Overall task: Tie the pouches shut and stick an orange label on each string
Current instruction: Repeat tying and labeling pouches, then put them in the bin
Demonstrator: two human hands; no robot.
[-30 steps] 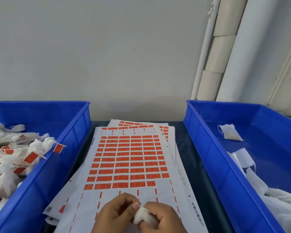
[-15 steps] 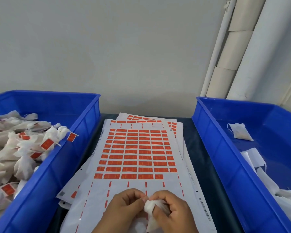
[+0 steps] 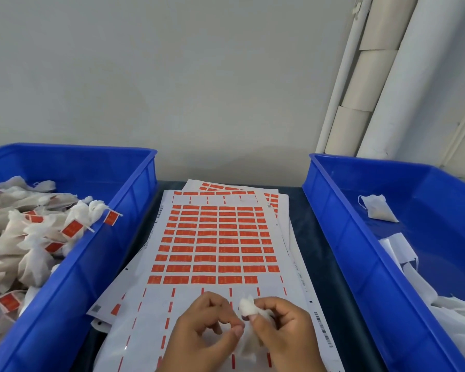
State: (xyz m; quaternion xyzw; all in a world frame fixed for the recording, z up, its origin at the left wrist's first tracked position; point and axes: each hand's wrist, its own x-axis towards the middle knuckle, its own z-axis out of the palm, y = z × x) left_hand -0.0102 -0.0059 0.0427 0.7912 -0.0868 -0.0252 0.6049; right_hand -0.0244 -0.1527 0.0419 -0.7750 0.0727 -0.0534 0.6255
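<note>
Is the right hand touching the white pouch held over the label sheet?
Touching. The head view shows the right hand with its fingers closed around the white pouch, whose gathered top sticks out above the fingertips, with no gap between them.

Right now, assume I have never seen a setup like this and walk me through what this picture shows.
There is no machine here: a person works with two bare hands, and the one picture comes from a camera worn on the head, looking forward and down.

On the dark table lies a stack of white sheets with rows of orange labels; the nearest rows are already peeled off.

The left blue bin holds a heap of tied pouches with orange labels on their strings. The right blue bin holds one small pouch without a label and some loose white material.

Over the sheets, the right hand has its grip on a small white pouch, while the left hand pinches beside it, apparently working the string, which is too fine to see.
</note>
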